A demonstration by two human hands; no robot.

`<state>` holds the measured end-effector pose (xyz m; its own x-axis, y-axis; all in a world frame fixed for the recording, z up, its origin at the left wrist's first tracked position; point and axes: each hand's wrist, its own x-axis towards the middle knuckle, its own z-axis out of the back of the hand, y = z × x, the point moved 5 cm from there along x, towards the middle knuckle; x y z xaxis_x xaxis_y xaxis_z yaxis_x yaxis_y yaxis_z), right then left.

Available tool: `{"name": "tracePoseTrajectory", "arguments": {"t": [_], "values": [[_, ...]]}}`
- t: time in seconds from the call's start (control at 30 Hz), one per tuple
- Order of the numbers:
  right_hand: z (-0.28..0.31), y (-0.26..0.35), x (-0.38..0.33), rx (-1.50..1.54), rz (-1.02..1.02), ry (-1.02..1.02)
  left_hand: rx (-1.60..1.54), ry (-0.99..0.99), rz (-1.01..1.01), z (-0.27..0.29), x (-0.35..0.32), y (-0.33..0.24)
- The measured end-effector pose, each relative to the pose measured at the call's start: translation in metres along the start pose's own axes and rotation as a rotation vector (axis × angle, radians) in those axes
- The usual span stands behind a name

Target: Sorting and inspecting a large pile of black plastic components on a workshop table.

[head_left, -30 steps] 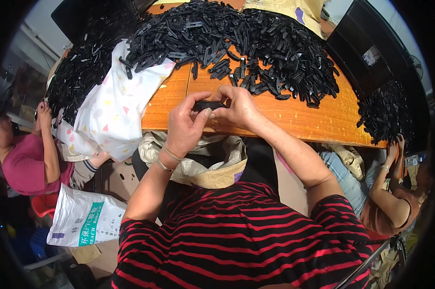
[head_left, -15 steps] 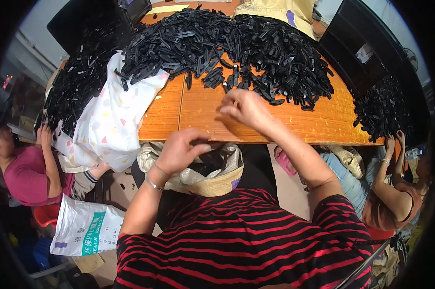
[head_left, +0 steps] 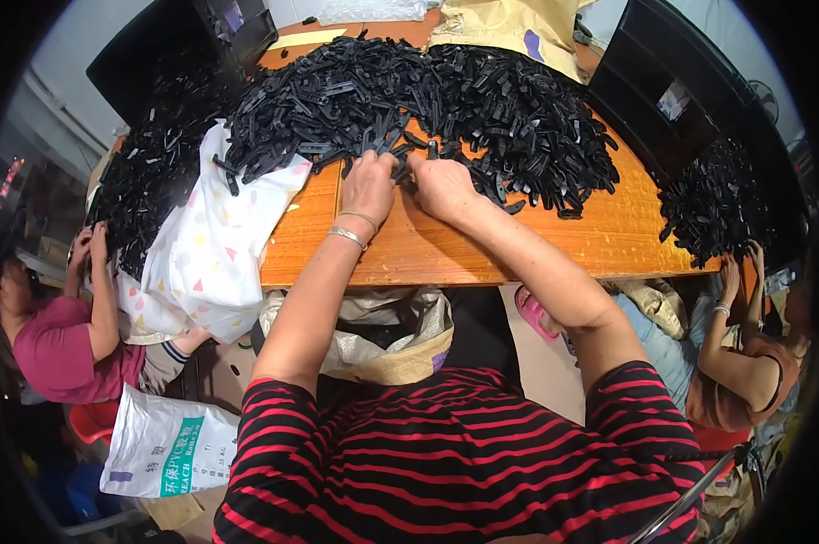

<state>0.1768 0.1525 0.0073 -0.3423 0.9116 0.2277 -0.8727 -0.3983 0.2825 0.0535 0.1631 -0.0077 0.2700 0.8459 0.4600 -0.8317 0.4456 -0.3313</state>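
Observation:
A wide heap of small, elongated black plastic pieces (head_left: 337,104) spreads across the wooden table. At its near edge my left hand (head_left: 368,190) reaches in, fingers bent and closed, with a bracelet at the wrist. My right hand (head_left: 444,189) is close beside it, thumb and forefinger drawn together at a black plastic piece (head_left: 402,172) in the gap between the hands. The fingertips of my left hand are partly hidden, so what they grip does not show. Below the table edge, at my lap, an opened sack (head_left: 387,363) has dark contents.
A white patterned cloth (head_left: 214,245) hangs over the table's left edge. Two co-workers handle black pieces, one at the left (head_left: 65,335), one at the right (head_left: 736,363). A white printed sack (head_left: 169,444) stands on the floor. Dark screens (head_left: 663,91) flank the table; a yellowish sack (head_left: 509,36) lies behind.
My left hand has moved up from above the lap sack to the heap's near edge. My right hand has shifted slightly left, and its fingers have closed at the pieces.

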Motion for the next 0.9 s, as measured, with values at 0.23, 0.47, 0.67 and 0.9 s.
{"name": "tracePoseTrajectory", "arguments": {"t": [0.23, 0.47, 0.67, 0.9], "values": [[-0.009, -0.009, -0.005, 0.055, 0.008, 0.269, -0.221, 0.018, 0.111, 0.008, -0.015, 0.015], [-0.001, 0.015, -0.010, -0.077, 0.197, 0.270, -0.061, -0.004, 0.117, 0.022, -0.035, 0.022], [-0.003, 0.031, -0.007, -0.066, 0.239, 0.401, -0.063, -0.015, 0.137, 0.035, -0.048, 0.021], [0.025, 0.031, -0.023, 1.186, 0.032, -0.020, -0.647, -0.020, 0.244, 0.039, -0.068, 0.022]]}}
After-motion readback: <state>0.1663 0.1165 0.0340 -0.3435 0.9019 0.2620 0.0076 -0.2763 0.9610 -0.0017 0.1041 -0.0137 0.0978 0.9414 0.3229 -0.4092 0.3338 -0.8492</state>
